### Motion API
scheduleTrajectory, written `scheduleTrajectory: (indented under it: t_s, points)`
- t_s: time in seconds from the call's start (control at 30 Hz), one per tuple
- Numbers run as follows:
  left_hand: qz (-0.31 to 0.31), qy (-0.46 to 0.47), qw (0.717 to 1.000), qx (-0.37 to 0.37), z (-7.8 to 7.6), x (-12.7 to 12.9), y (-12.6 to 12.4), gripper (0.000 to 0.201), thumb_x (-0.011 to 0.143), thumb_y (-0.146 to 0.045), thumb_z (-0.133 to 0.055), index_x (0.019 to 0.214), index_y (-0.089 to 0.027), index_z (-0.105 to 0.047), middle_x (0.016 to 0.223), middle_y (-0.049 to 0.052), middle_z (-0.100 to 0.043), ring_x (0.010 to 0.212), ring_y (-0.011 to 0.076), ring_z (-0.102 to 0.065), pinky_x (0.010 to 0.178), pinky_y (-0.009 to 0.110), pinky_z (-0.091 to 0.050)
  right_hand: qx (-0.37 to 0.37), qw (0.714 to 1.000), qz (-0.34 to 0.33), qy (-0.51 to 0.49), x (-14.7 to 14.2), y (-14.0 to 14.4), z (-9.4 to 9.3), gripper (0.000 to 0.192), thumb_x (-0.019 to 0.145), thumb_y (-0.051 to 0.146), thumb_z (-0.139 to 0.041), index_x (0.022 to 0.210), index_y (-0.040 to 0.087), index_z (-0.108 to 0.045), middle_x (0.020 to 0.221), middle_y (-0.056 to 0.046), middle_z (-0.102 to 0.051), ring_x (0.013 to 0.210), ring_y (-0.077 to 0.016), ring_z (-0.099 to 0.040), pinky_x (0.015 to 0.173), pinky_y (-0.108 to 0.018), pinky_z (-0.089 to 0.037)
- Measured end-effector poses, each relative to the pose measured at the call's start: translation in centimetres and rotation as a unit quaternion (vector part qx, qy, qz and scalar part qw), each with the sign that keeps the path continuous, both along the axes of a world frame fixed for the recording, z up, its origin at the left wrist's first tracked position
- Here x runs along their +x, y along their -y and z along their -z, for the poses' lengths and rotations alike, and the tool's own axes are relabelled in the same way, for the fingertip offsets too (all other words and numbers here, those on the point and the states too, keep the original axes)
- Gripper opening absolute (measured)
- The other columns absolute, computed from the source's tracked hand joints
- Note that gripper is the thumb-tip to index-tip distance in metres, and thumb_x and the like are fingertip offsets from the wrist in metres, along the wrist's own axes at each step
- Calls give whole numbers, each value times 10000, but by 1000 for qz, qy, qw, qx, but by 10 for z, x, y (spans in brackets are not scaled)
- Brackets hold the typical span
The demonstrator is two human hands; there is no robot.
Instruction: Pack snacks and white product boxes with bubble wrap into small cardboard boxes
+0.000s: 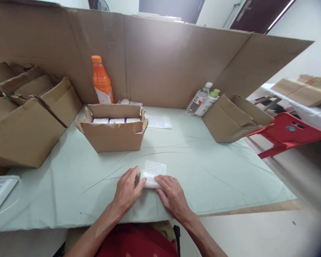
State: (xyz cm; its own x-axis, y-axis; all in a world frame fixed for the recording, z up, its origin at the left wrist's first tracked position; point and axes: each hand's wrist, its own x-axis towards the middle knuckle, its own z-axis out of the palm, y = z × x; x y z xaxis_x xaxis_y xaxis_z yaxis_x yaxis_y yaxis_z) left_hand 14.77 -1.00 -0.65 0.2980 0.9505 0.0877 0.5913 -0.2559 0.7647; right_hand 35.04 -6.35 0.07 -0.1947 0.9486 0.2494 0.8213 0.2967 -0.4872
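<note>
left hand (127, 190): palm down on the counter (69, 178), fingers curled against the left edge of the bubble-wrap packet (153, 174); thumb looks tucked at its side. Pressing, not lifting.
right hand (171, 194): flat, fingers laid over the packet's near right corner, pinning it so the wrap doesn't spring open, by the look of it.
packet: small white item in bubble wrap, lies flat on the pale green cloth, near edge of the counter, dead centre in front of the person. Far half sticks out uncovered beyond both hands.
open carton (112, 131): straight behind the packet, flaps folded out, row of white boxes inside. Within easy forward reach, probably why it sits there.
spare wrap sheet (159, 122): flat just right of the carton.
orange bottle (102, 81): upright behind the carton, against the cardboard screen (176, 60).
clear bottles (203, 100): leaning at the screen, beside a tipped empty box (230, 119).
left side: stacked cartons (24, 117), well apart from the hands.
red chair (289, 134): off the counter, right.
</note>
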Motion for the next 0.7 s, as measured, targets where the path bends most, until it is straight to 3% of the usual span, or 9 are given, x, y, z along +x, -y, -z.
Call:
scheduleTrajectory:
  t_s: [0.1, 0.17, 0.23, 0.33, 0.43, 0.53, 0.6, 0.63, 0.7]
  points:
    - [-49, 190, 971, -139, 5, -8, 14, 549, 913, -325, -525, 1416, -144, -403, 1224, 152, -643, 1002, 211, -676, 833, 356, -573, -64, 983, 76, -152, -6, -10, 0, 294, 932, 310, -548, 1174, 205, -676, 1118, -109, -729, 1021, -276, -664, 916, -408, -519]
    - [-53, 280, 936, -206, 5, -10, 20, 646, 888, -265, -519, 1479, -132, -296, 1287, 165, -622, 1117, 214, -657, 915, 350, -556, -134, 960, 75, -232, -12, -12, -6, 319, 918, 398, -577, 1153, 214, -689, 1076, -92, -739, 969, -267, -682, 884, -373, -539]
    - [-55, 324, 909, -256, 1, -10, 21, 679, 869, -224, -506, 1497, -130, -268, 1213, 136, -661, 1079, 199, -672, 919, 333, -551, -177, 947, 43, -264, -17, -11, -11, 320, 898, 438, -596, 1102, 220, -713, 1053, -87, -742, 959, -271, -686, 884, -371, -542]
    - [-63, 348, 893, -279, -5, -8, 19, 682, 835, -194, -526, 1481, -132, -316, 1085, 93, -700, 938, 178, -686, 865, 316, -559, -149, 955, 32, -254, -16, -10, -15, 382, 835, 456, -669, 1140, 230, -716, 1232, -119, -692, 1167, -323, -616, 1018, -440, -477]
    - [-23, 362, 896, -257, -4, -3, 20, 718, 791, -163, -558, 1472, -134, -332, 1137, 108, -695, 949, 190, -686, 881, 329, -562, -166, 943, 19, -288, -11, -14, -17, 678, 769, 497, -735, 1379, 243, -582, 1392, -134, -598, 1248, -339, -569, 1035, -456, -465]
    - [12, 289, 944, -156, -4, -5, 17, 654, 795, -165, -579, 1426, -161, -408, 1168, 120, -688, 1000, 220, -688, 897, 361, -570, -228, 923, -30, -309, -12, -24, -22, 534, 817, 520, -681, 1256, 216, -671, 1154, -105, -719, 1011, -297, -671, 892, -382, -531]
    - [1, 195, 981, 4, -18, -15, 4, 602, 829, -188, -604, 1407, -195, -436, 1219, 125, -664, 1093, 249, -658, 948, 407, -553, -220, 930, -13, -295, -11, -34, -29, 391, 854, 513, -635, 1054, 194, -739, 964, -81, -744, 872, -268, -675, 802, -345, -538]
    - [-16, 148, 984, 102, -29, -23, -7, 593, 850, -196, -611, 1414, -213, -430, 1265, 129, -639, 1159, 263, -626, 988, 432, -531, -206, 935, 7, -288, -9, -40, -34, 371, 858, 512, -627, 997, 189, -744, 917, -75, -742, 840, -263, -671, 773, -336, -536]
    - [-69, 67, 955, 282, -58, -45, -37, 597, 889, -176, -594, 1449, -238, -397, 1357, 136, -573, 1286, 278, -538, 1067, 475, -469, -171, 944, 44, -277, 1, -54, -48, 368, 836, 518, -647, 970, 189, -742, 913, -75, -743, 844, -269, -672, 758, -333, -538]
